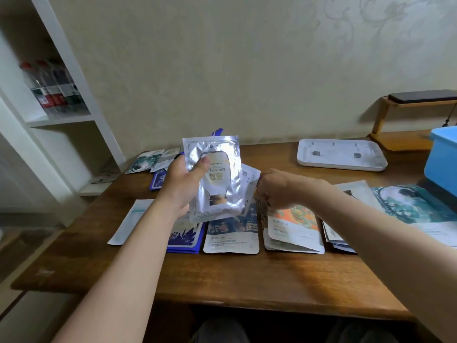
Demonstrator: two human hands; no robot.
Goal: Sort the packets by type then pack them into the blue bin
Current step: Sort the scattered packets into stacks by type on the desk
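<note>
**Here, a silver packet (217, 174) held over the piles (231, 233)**

The left hand (184, 186) has its grip clamped on the silver packet at frame centre, thumb across its front. The right hand (274, 189) is just right of it, its grip unclear. The piles lie on the table (247, 276) below; the blue bin (442, 164) stands at the right edge.

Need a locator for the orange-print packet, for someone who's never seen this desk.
On the wooden table, follow the front row of packet piles. The orange-print packet tops the pile just below the right hand. It alone shows orange-and-green art; the dark blue packet beside it doesn't.
</note>
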